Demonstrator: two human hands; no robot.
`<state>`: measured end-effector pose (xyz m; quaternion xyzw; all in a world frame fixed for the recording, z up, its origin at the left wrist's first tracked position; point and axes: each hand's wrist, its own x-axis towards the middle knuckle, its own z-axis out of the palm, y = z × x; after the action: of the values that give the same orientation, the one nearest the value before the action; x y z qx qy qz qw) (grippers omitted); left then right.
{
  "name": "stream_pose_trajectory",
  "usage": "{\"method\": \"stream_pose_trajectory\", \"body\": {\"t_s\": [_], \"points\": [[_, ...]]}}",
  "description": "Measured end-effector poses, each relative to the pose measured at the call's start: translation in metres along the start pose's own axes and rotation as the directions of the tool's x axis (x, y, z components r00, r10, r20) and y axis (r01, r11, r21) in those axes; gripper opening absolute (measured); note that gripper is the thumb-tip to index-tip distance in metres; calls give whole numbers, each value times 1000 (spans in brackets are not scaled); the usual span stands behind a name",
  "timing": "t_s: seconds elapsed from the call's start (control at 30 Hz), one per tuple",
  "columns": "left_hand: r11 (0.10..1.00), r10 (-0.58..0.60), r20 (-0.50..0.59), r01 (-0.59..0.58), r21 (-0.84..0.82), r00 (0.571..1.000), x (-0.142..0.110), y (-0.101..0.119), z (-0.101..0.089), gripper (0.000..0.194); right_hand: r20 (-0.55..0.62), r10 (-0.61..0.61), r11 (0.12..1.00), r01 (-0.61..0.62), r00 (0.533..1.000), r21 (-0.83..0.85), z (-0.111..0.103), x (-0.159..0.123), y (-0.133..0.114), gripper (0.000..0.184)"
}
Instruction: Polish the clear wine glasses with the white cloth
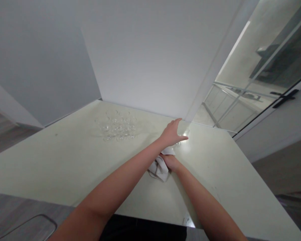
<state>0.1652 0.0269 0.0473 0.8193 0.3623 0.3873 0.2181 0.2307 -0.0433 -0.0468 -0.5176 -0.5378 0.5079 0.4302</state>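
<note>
My left hand [172,134] reaches across to the right, thumb and fingers spread wide apart. Beside its thumb stands a clear glass [178,144], faint against the pale tabletop. I cannot tell whether the hand touches it. Below and nearer to me, my right hand [171,162] is closed on a white cloth [160,169]. The cloth is bunched, and part of it hangs down towards the tabletop. My left forearm passes over the cloth's left side and hides some of it.
Several clear glasses [117,127] stand grouped at the back left of the pale table [52,167]. A white wall [150,60] rises behind the table. On the right are a glass partition and a door with a black handle [286,98]. A chair frame [43,216] shows at lower left.
</note>
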Motion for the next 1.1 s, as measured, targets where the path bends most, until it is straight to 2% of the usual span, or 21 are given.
{"method": "stream_pose_trajectory", "body": {"t_s": [0.03, 0.07, 0.1, 0.17, 0.23, 0.27, 0.4, 0.57, 0.7, 0.87, 1.1], "points": [[994, 59, -94, -50, 93, 994, -13, -1, -15, 82, 15, 3, 1000, -3, 1000, -1, 0, 1, 2, 32], [979, 87, -187, -49, 197, 979, -27, -4, -32, 72, 27, 10, 1000, -10, 1000, -11, -1, 2, 5, 33], [956, 87, -271, -4, 295, 959, -42, -8, -49, 65, 32, 20, 1000, -19, 999, -24, -1, 3, 8, 35], [887, 37, -433, 170, 429, 901, -69, -24, -77, 55, 20, 40, 999, -40, 999, -30, -1, 5, 14, 38], [811, 8, -509, 292, 507, 861, -90, -42, -95, 48, 9, 63, 998, -63, 998, -15, -2, 7, 19, 41], [782, 2, -513, 318, 535, 858, -97, -50, -99, 45, 5, 71, 997, -71, 997, 0, -2, 8, 20, 42], [733, 9, -494, 330, 594, 870, -107, -71, -94, 45, -51, 116, 993, -114, 992, 41, -4, 7, 21, 41], [761, 5, -506, 325, 562, 862, -104, -76, -90, 50, -42, 171, 983, -168, 984, 68, -7, 4, 19, 40], [773, -9, -531, 342, 534, 848, -102, -79, -94, 44, -40, 215, 975, -213, 976, 63, -8, 4, 18, 42], [772, -20, -533, 352, 530, 846, -98, -80, -95, 33, -39, 187, 980, -183, 982, 77, -8, 4, 15, 43], [772, 45, -512, 295, 562, 858, -98, -81, -92, 22, -45, 131, 988, -127, 990, 90, -10, 7, 24, 39]]}}
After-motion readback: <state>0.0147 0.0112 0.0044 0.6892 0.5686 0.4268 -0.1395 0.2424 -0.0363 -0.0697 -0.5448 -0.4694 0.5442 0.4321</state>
